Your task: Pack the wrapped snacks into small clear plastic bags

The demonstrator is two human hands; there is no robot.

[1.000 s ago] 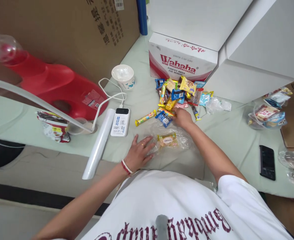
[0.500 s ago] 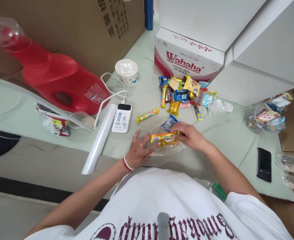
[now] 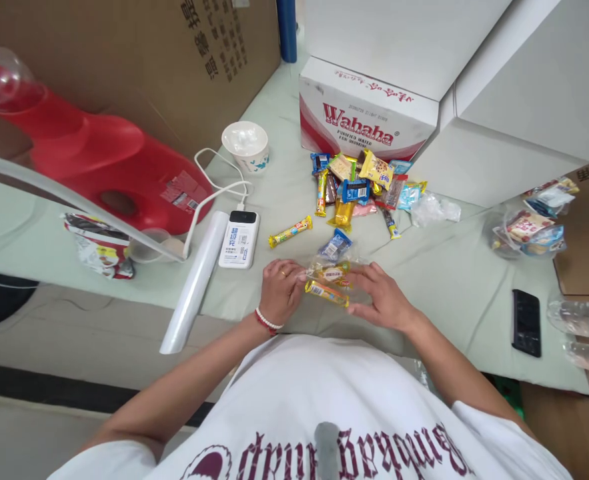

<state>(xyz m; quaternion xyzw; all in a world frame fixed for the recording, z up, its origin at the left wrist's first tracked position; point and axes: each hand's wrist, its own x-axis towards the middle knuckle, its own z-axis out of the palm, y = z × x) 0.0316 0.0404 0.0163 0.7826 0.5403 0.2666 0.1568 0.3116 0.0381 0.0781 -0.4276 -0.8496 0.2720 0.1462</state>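
Note:
My left hand [image 3: 280, 288] is curled, its fingers pinching the left edge of a clear plastic bag [image 3: 355, 268] that lies on the pale green table. My right hand [image 3: 381, 300] holds the bag's other side, fingers bent around it. Inside or at the bag's mouth lie a yellow wrapped snack [image 3: 330, 273] and an orange-yellow snack bar [image 3: 327, 293]. A blue wrapped snack [image 3: 335, 245] rests just beyond the bag. Farther back sits a pile of assorted wrapped snacks [image 3: 361, 188].
A Wahaha carton [image 3: 364, 113] and white boxes stand at the back. Left of my hands are a long candy stick [image 3: 290, 232], a white power bank [image 3: 239, 238], a plastic roll [image 3: 194, 283], a paper cup [image 3: 247, 145] and a red jug [image 3: 99, 173]. A phone [image 3: 526, 322] and filled bags [image 3: 527, 230] lie right.
My right hand took an orange-yellow snack bar from near the pile and drew it back to the clear bag. My left hand went from flat on the bag to pinching its edge.

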